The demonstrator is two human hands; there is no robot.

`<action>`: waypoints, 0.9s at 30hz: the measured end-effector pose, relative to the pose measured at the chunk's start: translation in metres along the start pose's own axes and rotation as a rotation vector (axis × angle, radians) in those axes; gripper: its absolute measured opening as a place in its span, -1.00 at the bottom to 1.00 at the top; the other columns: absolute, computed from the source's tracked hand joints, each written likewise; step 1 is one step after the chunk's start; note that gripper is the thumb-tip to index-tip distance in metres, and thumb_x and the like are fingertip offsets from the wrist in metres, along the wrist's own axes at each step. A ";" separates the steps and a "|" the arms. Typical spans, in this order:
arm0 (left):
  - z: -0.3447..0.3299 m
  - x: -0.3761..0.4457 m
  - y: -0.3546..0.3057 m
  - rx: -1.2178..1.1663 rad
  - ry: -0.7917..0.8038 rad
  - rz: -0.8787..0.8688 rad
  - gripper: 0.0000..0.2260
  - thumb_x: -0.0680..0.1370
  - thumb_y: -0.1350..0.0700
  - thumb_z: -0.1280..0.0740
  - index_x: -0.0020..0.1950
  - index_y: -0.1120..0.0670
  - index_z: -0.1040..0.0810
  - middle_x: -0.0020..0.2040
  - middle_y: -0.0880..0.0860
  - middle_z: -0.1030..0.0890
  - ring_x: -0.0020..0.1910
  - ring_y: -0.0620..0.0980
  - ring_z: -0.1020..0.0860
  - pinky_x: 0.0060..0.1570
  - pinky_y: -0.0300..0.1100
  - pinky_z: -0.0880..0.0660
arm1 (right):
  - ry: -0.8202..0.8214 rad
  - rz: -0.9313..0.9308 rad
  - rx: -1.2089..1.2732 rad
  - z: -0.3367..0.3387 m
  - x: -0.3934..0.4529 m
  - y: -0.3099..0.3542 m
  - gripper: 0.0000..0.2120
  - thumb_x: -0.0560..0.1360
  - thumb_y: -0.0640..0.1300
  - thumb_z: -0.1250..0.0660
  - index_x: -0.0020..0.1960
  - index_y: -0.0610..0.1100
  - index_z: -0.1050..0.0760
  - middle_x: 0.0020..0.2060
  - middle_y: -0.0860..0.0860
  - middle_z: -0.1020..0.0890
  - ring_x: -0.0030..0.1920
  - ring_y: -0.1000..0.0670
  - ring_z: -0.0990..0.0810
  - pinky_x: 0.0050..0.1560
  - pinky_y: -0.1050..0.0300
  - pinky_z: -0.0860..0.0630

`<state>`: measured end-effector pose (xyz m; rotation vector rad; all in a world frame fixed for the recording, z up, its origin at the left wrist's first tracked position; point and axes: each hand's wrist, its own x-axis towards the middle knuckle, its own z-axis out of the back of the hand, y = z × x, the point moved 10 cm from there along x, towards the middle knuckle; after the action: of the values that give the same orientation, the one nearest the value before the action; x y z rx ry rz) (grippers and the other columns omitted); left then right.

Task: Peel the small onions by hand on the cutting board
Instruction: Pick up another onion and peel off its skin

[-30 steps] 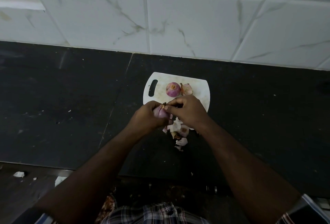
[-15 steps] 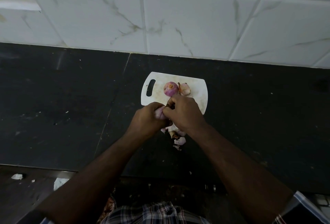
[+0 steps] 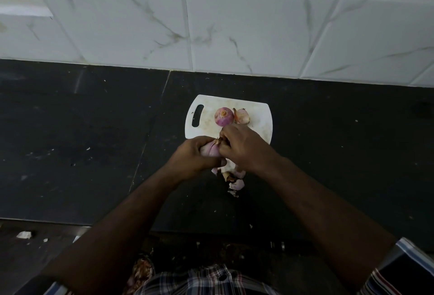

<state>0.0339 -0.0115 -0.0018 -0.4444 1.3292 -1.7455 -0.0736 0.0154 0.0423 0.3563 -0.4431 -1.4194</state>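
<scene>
A small white cutting board (image 3: 259, 116) with a handle slot lies on the black counter. My left hand (image 3: 195, 156) grips a pale purple onion (image 3: 210, 150) over the board's near edge. My right hand (image 3: 244, 146) pinches the dry skin at that onion's tip. Two more small onions rest on the board behind my hands: a purple one (image 3: 224, 116) and a paler one (image 3: 242, 116) to its right. Loose onion peels (image 3: 236, 182) lie at the board's near edge and on the counter.
The black counter (image 3: 82, 135) stretches wide on both sides. A white marbled tile wall (image 3: 234, 24) rises right behind the board. Small scraps (image 3: 24, 234) lie below the counter's front edge at the lower left.
Both hands stay together on the same onion. More of the onion's pale surface shows beside my left fingers now than half a second ago. The two onions on the board have not moved.
</scene>
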 end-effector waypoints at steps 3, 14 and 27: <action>-0.002 0.000 0.003 -0.058 0.047 0.008 -0.63 0.29 0.05 -0.59 0.08 0.04 -0.69 -0.04 0.09 -0.73 0.02 0.13 -0.69 0.13 0.17 -0.61 | 0.043 0.014 -0.003 -0.001 -0.001 -0.003 -0.90 0.55 -0.16 -0.30 -0.09 -0.10 -0.37 -0.16 -0.06 -0.48 -0.15 -0.04 -0.41 -0.20 0.09 -0.30; -0.004 -0.001 0.018 -0.311 0.139 0.116 -0.62 0.47 0.37 -0.48 0.27 0.21 -0.56 0.07 0.13 -0.72 0.02 0.01 -0.71 -0.04 -0.20 -0.62 | -0.046 -0.233 0.271 0.024 -0.002 -0.044 -0.95 0.48 -0.16 -0.43 -0.07 -0.07 -0.66 -0.18 0.07 -0.68 -0.18 0.18 -0.61 -0.20 0.25 -0.47; -0.007 0.004 0.027 -0.324 0.114 0.168 -0.44 0.35 0.35 -0.59 0.27 0.14 -0.47 0.23 0.18 -0.61 0.21 0.16 -0.64 0.22 0.13 -0.59 | 0.167 -0.282 0.641 -0.009 -0.004 -0.043 -0.69 0.43 -0.29 -0.52 0.15 -0.11 -0.63 -0.08 0.02 -0.74 0.00 0.05 -0.72 0.10 0.04 -0.65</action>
<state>0.0379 -0.0125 -0.0293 -0.4024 1.6916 -1.4397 -0.1067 0.0136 0.0133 1.0814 -0.7286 -1.4776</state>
